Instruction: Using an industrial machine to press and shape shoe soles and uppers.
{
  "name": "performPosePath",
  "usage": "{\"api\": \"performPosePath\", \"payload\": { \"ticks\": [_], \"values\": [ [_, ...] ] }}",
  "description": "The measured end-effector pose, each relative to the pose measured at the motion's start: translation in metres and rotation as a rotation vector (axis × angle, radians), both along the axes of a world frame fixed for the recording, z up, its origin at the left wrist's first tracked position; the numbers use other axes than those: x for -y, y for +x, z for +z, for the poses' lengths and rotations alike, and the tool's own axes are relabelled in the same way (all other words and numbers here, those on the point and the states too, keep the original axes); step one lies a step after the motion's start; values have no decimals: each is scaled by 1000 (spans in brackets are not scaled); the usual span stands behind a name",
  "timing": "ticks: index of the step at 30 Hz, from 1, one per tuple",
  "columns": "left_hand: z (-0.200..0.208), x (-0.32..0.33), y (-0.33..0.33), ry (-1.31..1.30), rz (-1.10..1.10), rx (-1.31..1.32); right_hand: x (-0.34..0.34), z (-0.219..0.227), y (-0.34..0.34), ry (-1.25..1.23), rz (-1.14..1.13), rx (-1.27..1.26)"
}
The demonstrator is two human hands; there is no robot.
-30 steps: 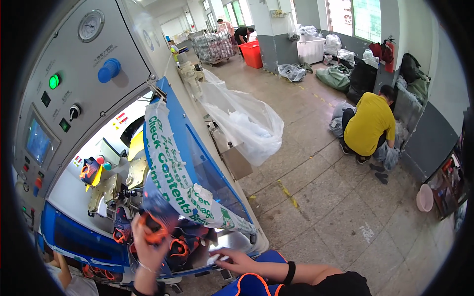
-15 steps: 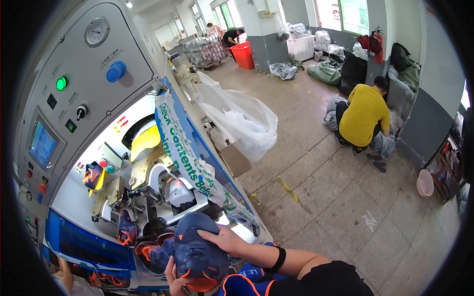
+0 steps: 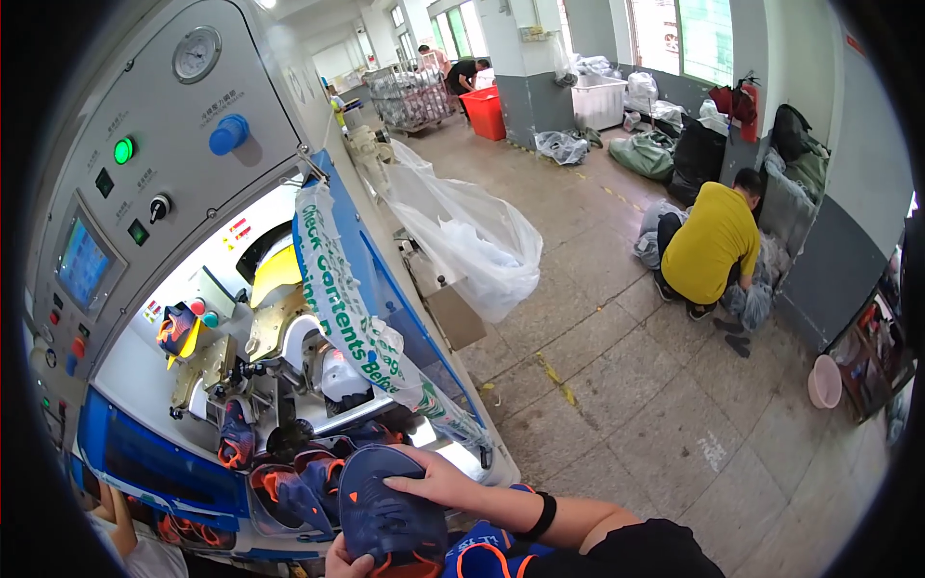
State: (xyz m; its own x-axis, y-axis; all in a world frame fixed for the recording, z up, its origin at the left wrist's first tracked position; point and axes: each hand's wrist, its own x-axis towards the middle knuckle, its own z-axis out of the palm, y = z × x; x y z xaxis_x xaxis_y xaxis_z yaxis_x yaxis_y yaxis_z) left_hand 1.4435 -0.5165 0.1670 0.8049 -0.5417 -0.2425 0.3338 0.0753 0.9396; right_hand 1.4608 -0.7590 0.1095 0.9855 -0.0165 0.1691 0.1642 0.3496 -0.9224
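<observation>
A navy shoe upper (image 3: 390,520) with orange lining hangs low in front of me, its rounded toe end pointing up and away. My right hand (image 3: 436,479) grips its right side, thumb laid across the top. At its lower left edge, my left hand (image 3: 349,561) holds on with the thumb on top; the other fingers are mostly hidden. Just left of it, more navy and orange shoe uppers (image 3: 299,491) lie at the front of a lit machine. Another navy upper (image 3: 236,435) stands farther left inside, beside metal clamps (image 3: 279,337).
The grey machine panel (image 3: 145,125) carries a gauge, knobs and a screen. A printed plastic strip (image 3: 337,299) runs down its opening, near a clear plastic bag (image 3: 472,241). At right, a person in yellow (image 3: 711,246) crouches by bags. Another person's arm (image 3: 120,525) shows at lower left.
The shoe upper and both hands have moved slightly down in the picture. More uppers now show behind it. The view has shifted a little.
</observation>
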Motion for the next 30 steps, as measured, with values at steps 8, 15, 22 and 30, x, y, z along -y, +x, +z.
{"api": "performPosePath", "payload": {
  "ticks": [8,15,22,30],
  "values": [
    [5,5,0,39,-98,27,13,1,-5,-169,-100,81],
    [-9,-4,2,-4,-65,-95,0,-4,-10,-763,-520,407],
    [-14,-8,2,12,-144,136,-1,-3,-8,-853,-596,458],
    [-23,-5,-4,215,-128,271,-1,1,-4,-681,-732,587]
  ]
}}
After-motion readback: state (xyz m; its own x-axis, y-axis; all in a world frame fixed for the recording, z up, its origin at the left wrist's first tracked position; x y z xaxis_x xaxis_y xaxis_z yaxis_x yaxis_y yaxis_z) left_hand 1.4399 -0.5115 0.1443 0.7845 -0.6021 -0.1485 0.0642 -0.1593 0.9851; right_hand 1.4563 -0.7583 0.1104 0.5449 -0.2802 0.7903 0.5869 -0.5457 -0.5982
